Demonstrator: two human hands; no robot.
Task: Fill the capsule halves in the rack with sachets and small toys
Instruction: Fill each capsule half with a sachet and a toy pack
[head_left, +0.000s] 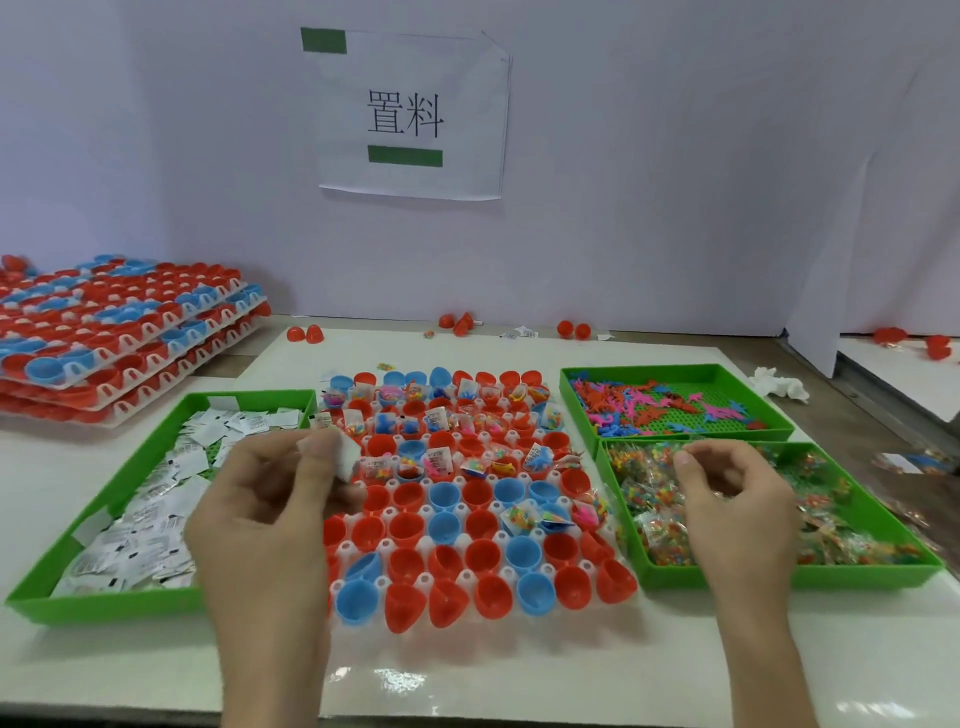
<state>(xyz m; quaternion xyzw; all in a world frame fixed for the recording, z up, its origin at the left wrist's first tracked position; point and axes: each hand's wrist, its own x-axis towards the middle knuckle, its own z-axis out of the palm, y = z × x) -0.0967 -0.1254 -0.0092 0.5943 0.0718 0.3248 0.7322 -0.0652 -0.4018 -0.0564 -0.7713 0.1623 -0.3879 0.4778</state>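
The rack's (424, 578) far rows are filled, near rows empty; left hand (265, 504) pinches a sachet (347, 458), right hand's (732, 499) grip unclear.

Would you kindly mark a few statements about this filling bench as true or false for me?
1. The left hand pinches a white sachet. True.
2. The nearest rows of the rack are already filled. False: the capsule halves there are empty, and the filled ones are in the far rows.
3. The right hand is over the tray of white sachets. False: it is over the near right tray, which holds colourful packets.
4. The small toy figures lie in the far right tray. True.
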